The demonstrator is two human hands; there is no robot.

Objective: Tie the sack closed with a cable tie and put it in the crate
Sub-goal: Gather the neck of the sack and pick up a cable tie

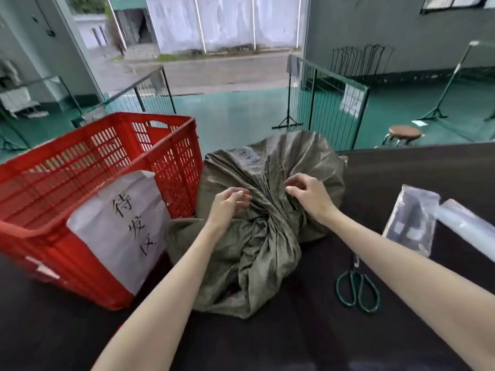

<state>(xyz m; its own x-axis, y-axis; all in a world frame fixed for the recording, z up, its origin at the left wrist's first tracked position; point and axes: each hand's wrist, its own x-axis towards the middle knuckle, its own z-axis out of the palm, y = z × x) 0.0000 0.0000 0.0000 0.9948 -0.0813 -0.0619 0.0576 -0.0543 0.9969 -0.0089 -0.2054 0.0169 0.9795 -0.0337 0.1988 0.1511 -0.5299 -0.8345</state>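
Observation:
An olive-green woven sack (267, 167) lies on the dark table, its bulging body at the far edge and its loose, crumpled mouth (254, 263) spread toward me. My left hand (227, 207) hovers over the gathered neck with fingers curled, holding nothing that I can see. My right hand (308, 196) pinches folds of the sack fabric on the neck's right side. A red slatted plastic crate (80, 162) with a white paper label stands to the left, touching the sack. No cable tie is visible on the sack or in either hand.
Green-handled scissors (357, 287) lie on the table (401, 183) right of the sack. A clear plastic packet (412, 220) and a translucent roll (466, 226) rest at the far right. Beyond the table are metal fence panels (326, 100), a round stool (404, 133) and green floor.

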